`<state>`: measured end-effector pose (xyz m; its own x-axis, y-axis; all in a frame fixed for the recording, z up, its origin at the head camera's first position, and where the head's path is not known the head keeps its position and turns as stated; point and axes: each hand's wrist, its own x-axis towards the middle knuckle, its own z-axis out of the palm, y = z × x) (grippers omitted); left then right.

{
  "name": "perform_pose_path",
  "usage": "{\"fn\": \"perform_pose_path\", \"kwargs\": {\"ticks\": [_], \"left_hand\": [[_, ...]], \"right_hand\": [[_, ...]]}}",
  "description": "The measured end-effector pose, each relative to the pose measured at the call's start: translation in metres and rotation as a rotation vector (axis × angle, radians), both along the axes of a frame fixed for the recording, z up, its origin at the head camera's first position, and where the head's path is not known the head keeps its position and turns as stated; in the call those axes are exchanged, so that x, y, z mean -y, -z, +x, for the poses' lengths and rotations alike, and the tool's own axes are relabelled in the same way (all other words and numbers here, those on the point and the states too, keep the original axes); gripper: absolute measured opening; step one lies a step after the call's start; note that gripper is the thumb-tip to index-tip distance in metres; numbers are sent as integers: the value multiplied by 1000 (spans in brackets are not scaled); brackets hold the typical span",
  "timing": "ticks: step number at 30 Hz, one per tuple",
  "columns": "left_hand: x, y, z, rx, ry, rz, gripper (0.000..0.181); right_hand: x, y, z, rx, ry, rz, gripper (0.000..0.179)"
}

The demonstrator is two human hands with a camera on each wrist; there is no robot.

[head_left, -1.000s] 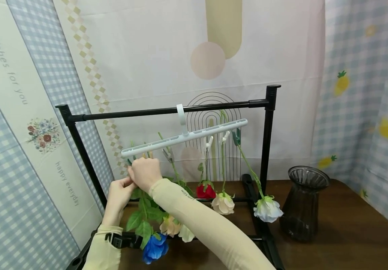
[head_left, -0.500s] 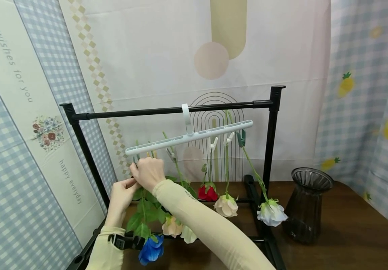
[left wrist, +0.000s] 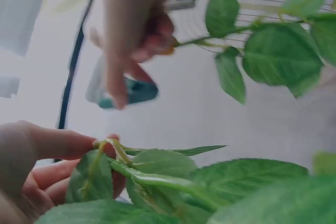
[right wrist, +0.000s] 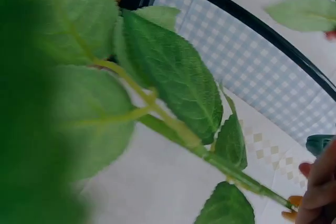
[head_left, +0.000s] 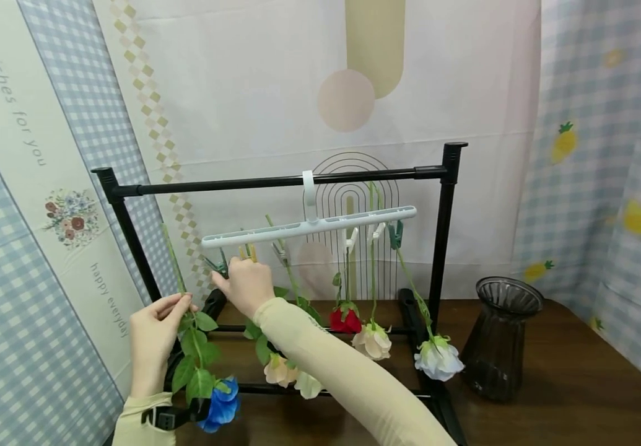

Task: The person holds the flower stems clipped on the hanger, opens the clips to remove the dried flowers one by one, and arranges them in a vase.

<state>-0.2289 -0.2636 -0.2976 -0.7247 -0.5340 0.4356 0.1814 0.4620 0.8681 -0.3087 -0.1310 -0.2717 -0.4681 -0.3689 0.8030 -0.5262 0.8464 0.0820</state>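
Observation:
My left hand pinches the green stem of a blue rose. That rose hangs head down, leaves below my fingers, apart from the pale blue clip hanger. My right hand is at the hanger's left end, thumb and finger at a dark green clip, which they seem to pinch. Yellow clips show just above the right hand. A leafy stem runs up to a yellow clip beside the right hand in the right wrist view.
A red rose, a cream rose and a white rose hang upside down from clips. Peach and pale blooms hang behind the right forearm. The black rack carries the hanger. A dark glass vase stands right.
My left hand has moved left and slightly down, taking the blue rose away from the hanger. The right hand stays near the clip, and the hanger's left end has risen a little.

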Motion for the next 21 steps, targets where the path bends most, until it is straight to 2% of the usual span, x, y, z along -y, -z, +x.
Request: {"fn": "perform_pose_path", "kwargs": {"ticks": [2, 5, 10, 15, 21], "left_hand": [[-3, -5, 7, -55, -37, -5, 35], [-9, -11, 19, -130, -54, -24, 31], [-24, -16, 36, -209, -42, -69, 24], [-37, -21, 47, -213, 4, -108, 21], [-56, -26, 54, -201, 107, -101, 18]], "right_hand": [[-4, 0, 4, -3, -20, -12, 38], [-17, 2, 19, -48, -79, -38, 38], [-55, 5, 52, -219, -242, -71, 30], [-94, 5, 72, -366, -340, -88, 14], [-134, 15, 87, -360, -387, -55, 8]]}}
